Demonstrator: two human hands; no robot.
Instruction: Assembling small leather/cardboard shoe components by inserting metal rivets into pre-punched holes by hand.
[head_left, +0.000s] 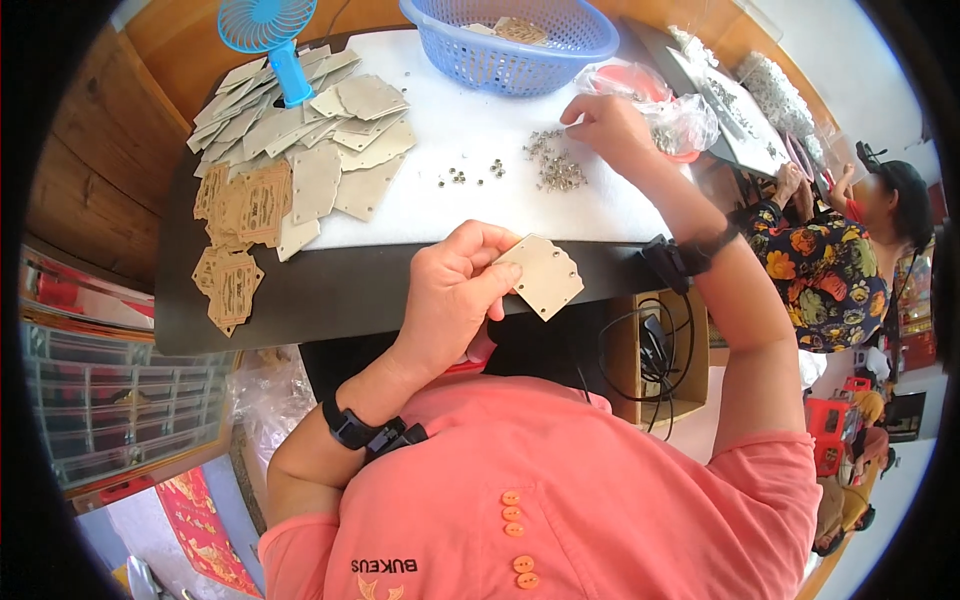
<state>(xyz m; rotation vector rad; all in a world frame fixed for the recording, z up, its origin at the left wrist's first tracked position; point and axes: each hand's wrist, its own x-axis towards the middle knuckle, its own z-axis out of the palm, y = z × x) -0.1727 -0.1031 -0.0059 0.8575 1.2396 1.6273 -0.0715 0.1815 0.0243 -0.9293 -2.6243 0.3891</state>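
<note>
My left hand (450,280) is closed on a beige plate with scalloped corners (545,282), pinched between thumb and fingers in front of the table's near edge. Small holes run along the plate's edge, some with metal bits in them. Over the white mat, my right hand (612,128) has its fingers curled together beside a pile of tiny silvery metal fasteners (560,174). Whatever those fingertips hold is too small to make out. Left of that pile lie a few loose round metal pieces (480,178).
Many similar plates (370,100) are heaped at the left, with brown printed plates (262,205) in front. A blue fan (288,75) stands among them. At the back are a blue basket (510,62) and clear plastic bags (685,122). Another person (830,260) works at the right.
</note>
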